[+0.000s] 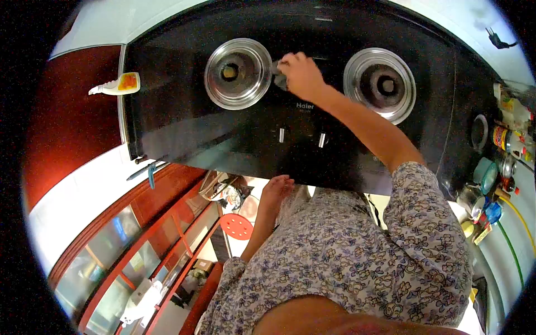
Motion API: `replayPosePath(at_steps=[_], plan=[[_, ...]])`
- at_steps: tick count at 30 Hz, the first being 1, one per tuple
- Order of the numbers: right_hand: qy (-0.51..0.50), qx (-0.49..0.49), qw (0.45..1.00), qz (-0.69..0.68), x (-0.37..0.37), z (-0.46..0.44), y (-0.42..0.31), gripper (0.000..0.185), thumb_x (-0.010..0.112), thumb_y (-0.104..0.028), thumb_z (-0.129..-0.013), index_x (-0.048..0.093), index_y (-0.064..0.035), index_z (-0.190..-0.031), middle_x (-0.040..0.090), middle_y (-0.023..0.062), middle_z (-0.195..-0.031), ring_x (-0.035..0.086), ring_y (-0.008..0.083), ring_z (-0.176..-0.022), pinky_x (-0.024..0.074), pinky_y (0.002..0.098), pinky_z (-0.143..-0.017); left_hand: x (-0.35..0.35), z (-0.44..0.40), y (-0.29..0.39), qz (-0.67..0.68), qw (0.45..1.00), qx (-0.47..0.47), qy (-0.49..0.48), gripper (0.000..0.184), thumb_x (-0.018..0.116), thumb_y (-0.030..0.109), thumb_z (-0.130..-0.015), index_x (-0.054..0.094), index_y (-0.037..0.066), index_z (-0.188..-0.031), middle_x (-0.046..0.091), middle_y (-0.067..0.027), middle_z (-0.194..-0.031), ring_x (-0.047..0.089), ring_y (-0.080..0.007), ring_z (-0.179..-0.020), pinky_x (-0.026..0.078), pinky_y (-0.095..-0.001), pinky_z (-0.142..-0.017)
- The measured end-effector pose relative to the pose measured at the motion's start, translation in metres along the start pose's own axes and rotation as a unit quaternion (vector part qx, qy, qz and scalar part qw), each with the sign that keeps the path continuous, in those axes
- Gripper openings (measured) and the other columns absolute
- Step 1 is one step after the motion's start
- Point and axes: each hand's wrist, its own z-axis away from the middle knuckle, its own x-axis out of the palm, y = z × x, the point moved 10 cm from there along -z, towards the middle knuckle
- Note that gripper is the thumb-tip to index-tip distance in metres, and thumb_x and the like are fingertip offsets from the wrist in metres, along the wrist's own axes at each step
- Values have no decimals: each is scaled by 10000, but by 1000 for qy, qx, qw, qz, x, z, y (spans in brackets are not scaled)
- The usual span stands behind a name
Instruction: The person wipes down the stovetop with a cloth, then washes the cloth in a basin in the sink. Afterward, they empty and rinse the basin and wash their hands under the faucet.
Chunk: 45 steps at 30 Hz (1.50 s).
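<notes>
Here, in the upper middle of the frame, the right hand is gripping what is looking like a small grey cloth, fingers closing narrowly over it, on the black hob. The cloth is peeking out at the hand's left side, partly hiding under the fingers, and is sitting right by the rim of the left burner dish; whether it is touching that rim, I'm not able to tell. By my reading, we are watching a wiping step along the strip between the two burners, with the right burner dish gleaming off to the right, beneath the reaching forearm. The next move, I'm judging, is calling for flat, even pressure around that rim. Down at lower centre, the left hand is resting near the hob's front edge, fingers bending loosely; whether it is holding anything, I'm not seeing clearly.
</notes>
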Motion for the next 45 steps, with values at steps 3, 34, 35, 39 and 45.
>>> replayPosePath(at_steps=[3,34,35,39,45], plan=[[157,10,986,-60,-31,-59,24,349,551,-15,-672,596,-129,-999,526,-7,-1078,467,254,-990,415,378,-791,-7,4,6,5,1000,1,23,282,503,187,-849,505,-17,-1043,598,-134,-934,589,-195,-788,467,-309,-706],[137,110,978,114,-154,196,250,373,453,35,-634,626,-88,-941,533,44,-1162,463,203,-1110,262,371,-1026,2,-1,-9,17,998,-18,-62,290,498,216,-860,486,9,-1063,582,-112,-947,577,-188,-776,471,-295,-675],[168,164,967,97,-159,220,239,359,449,35,-635,635,-82,-920,539,50,-1154,470,204,-1102,263,378,-1025,6,1,-11,18,997,-8,-77,288,485,213,-865,482,8,-1067,580,-112,-950,575,-188,-779,469,-295,-676],[169,167,970,56,-147,294,160,334,435,8,-677,642,-83,-923,547,69,-1146,457,270,-1116,274,379,-1011,15,-3,-21,17,996,-38,-73,300,523,216,-849,482,10,-1063,579,-107,-945,566,-180,-766,445,-297,-675],[257,405,836,-266,-189,312,229,337,363,-119,-838,565,-15,-1087,492,110,-1212,424,230,-1158,304,300,-975,28,-4,-10,1,996,-33,-88,265,529,213,-851,502,20,-1032,580,-106,-938,571,-182,-760,445,-295,-657]])
